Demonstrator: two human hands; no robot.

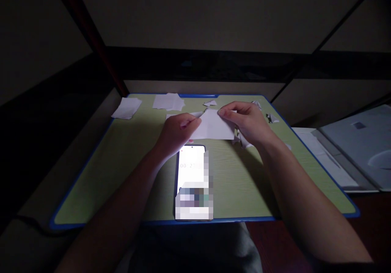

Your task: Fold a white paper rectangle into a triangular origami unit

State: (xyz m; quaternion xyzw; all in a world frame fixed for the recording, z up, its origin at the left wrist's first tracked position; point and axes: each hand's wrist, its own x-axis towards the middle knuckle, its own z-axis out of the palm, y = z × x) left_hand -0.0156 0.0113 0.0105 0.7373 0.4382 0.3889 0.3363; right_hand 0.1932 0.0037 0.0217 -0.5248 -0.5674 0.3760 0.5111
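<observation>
Between my two hands a white sheet of paper (215, 125) is held up above the table, its upper left corner slanted. My left hand (180, 129) pinches the sheet's left side, thumb on top. At the upper right edge, my right hand (244, 118) grips it between thumb and fingers. Behind my left hand another white paper partly shows. Folded paper pieces (243, 139) lie under and beside my right hand, partly covered by it. A lit phone (192, 171) showing a timer lies in front of me, just below my left hand.
Paper stacks lie at the table's far left (126, 108) and back (168, 101). Small folded papers (210, 103) (273, 118) sit at the back and right. The green table (122, 175) has a blue rim. Right of it stands a pale box-like object (360, 143).
</observation>
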